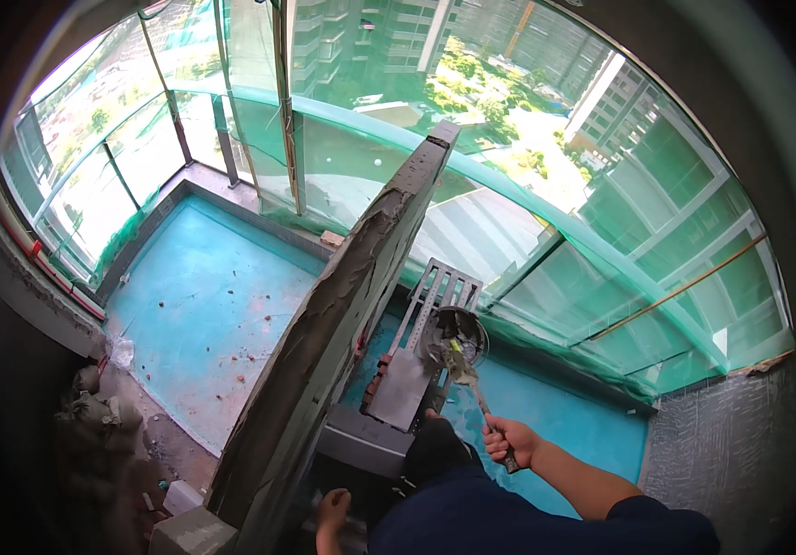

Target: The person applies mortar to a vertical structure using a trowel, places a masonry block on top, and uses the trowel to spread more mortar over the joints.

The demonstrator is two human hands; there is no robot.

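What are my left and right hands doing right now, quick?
Left hand: fingers look loosely curled; can't tell whether it holds anything.
Right hand: closed, holding a trowel-like tool.

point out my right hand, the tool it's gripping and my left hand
right hand (pixel 511 442): head view, middle of the closed hand
tool (pixel 481 400): head view, the narrow shaft between its mortar-smeared end and the grip
left hand (pixel 332 510): head view, middle of the hand

One bucket (pixel 479 337), one trowel (pixel 480 397)
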